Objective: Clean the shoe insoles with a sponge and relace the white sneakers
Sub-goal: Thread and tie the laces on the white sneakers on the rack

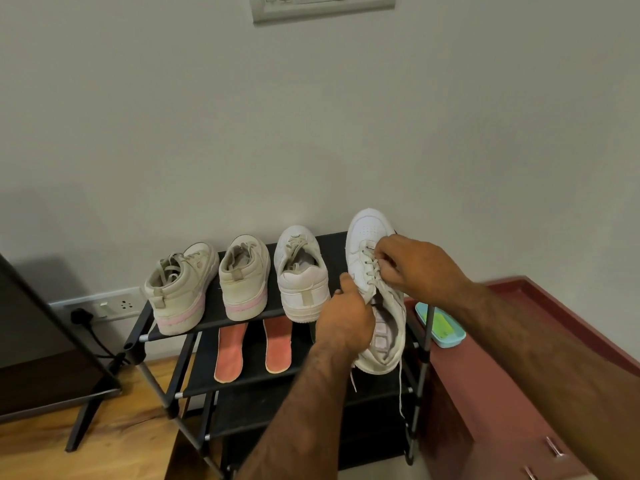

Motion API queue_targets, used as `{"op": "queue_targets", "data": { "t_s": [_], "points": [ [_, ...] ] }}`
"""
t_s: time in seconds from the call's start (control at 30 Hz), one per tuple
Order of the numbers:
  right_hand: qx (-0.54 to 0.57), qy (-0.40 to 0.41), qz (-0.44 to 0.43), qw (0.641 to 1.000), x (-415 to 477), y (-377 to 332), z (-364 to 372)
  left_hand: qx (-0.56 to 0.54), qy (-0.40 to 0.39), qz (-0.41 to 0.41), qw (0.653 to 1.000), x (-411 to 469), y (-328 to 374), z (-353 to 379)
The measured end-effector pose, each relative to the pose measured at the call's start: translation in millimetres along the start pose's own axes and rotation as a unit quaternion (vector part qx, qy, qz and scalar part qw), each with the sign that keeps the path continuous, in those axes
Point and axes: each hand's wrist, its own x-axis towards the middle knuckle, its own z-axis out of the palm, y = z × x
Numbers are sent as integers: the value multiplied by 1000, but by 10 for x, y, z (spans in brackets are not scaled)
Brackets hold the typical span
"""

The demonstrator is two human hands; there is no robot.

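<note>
Fingers (383, 248) of right hand (419, 268) pinch a lace (372, 271) on the white sneaker (367, 233); left hand (346, 320) grips its side. I see it held over the shoe rack (334, 242), right end; pink insoles (230, 351) on the shelf below.

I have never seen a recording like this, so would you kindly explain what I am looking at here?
There is no machine here: one camera worn on a person's head looks forward and down at their bare hands. The left hand grips a white sneaker by its side, at the right end of a black shoe rack, while the right hand pinches its lace near the eyelets. On the top shelf stand two beige sneakers with pink stripes and a second white sneaker. Two orange insoles lie on the shelf below. To the right, a teal dish holds what looks like a green sponge.
</note>
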Motion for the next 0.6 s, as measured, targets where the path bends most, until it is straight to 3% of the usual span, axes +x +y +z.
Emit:
{"op": "queue_targets", "data": {
  "t_s": [0.23, 0.33, 0.47, 0.6],
  "points": [
    [106, 41, 100, 989, -16, -43, 147, -60, 34, 3, 998, -70, -26, 51],
    [244, 80, 204, 945, -129, 92, 177, -64, 36, 7, 997, -89, -61, 61],
    [292, 52, 196, 935, -364, 255, 186, -49, 29, 15, 998, -54, -60, 63],
    [241, 78, 113, 961, -292, 131, 74, -35, 28, 12, 999, -33, -47, 77]
  ]
}}
